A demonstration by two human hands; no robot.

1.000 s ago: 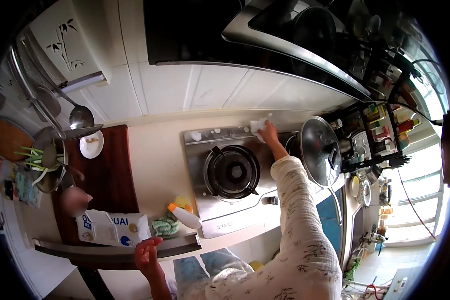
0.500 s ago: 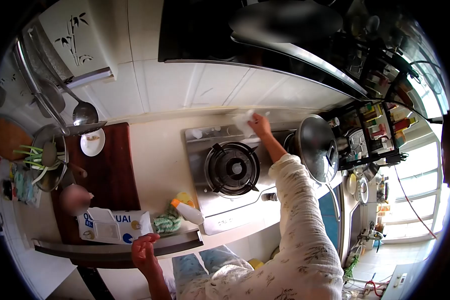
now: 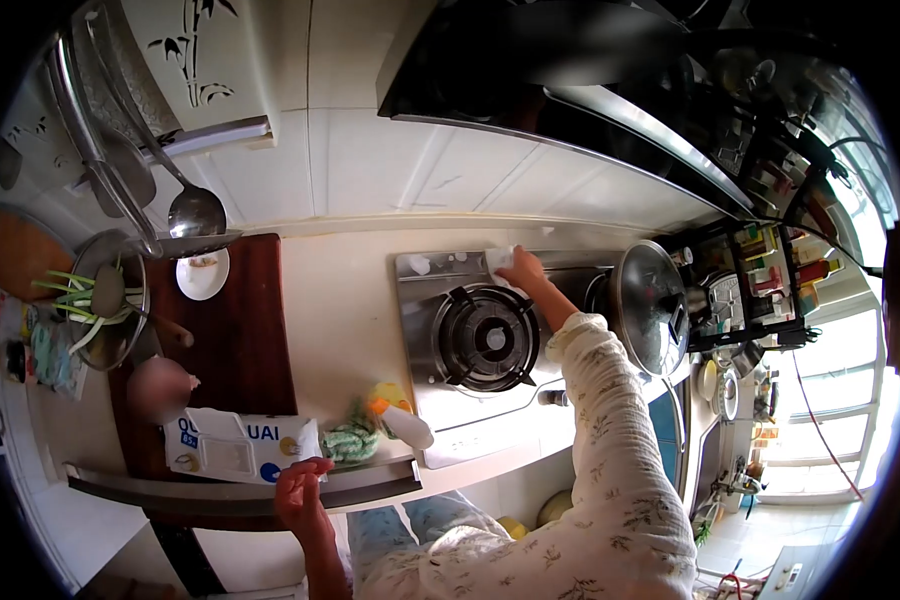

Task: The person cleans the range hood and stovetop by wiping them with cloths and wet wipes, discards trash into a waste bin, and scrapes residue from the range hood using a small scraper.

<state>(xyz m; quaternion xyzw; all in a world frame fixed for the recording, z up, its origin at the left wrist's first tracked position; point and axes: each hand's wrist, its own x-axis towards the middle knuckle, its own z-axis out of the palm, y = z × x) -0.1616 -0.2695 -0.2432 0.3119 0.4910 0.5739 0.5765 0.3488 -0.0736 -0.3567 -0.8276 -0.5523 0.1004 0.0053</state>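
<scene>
My right hand [image 3: 522, 268] presses a white wipe [image 3: 501, 262] onto the back edge of the steel gas stove [image 3: 420, 350], behind the round black burner [image 3: 487, 338]. Small white blobs of foam dot the stove's rear strip. Near the counter's front edge, my left hand [image 3: 301, 490] hovers with its fingers loosely curled; whether anything is in them cannot be made out. Just beyond it lies a white wipes pack [image 3: 240, 446]. A green cloth [image 3: 350, 440] and a white bottle with an orange cap [image 3: 408, 426] lie to its right.
A lidded pan [image 3: 648, 308] covers the stove's right side, its handle pointing forward. On the left are a dark red board [image 3: 245, 345], a small white plate [image 3: 202, 275], and a basket with green onions [image 3: 105, 300]. Ladles [image 3: 197, 212] hang above. A range hood overhangs the back.
My right hand and the wipe have moved from the wall side down onto the stove's rear strip, left of where they were. The camera view has shifted slightly.
</scene>
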